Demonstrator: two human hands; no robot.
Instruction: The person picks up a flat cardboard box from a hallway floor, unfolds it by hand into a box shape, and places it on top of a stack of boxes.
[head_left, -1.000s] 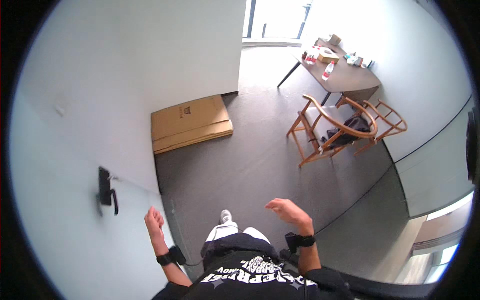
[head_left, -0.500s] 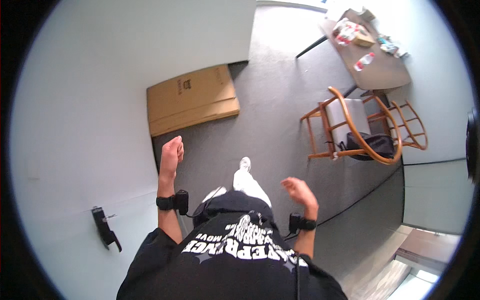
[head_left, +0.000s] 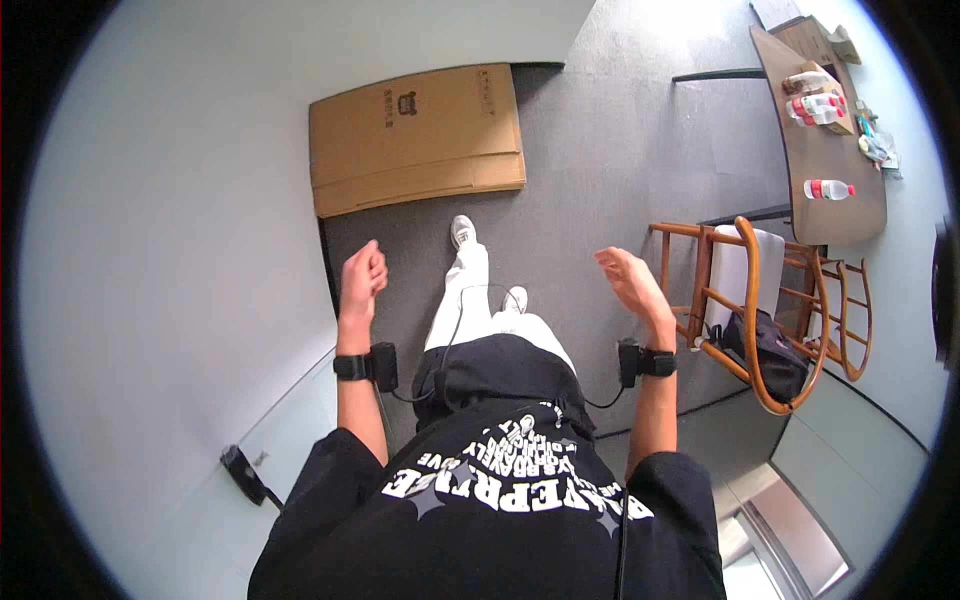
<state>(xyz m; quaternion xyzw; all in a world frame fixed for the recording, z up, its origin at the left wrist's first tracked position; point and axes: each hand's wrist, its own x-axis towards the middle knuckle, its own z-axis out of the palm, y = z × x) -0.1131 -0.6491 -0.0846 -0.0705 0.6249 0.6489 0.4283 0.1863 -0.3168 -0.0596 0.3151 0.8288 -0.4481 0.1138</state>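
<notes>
Flat cardboard box leans against the wall, nearest the left hand, fingers curled together, empty; right hand, fingers loosely spread, holds nothing.

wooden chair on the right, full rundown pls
The wooden chair stands on the grey carpet to the person's right, next to the brown table. Its frame is reddish-brown wood with a curved, hoop-like armrest and slim spindles. A pale cushion or cloth lies on it, and a black bag sits low within the frame. It looks upright. The right hand is open near it but does not touch it. A second, similar frame shows just behind it.
</notes>
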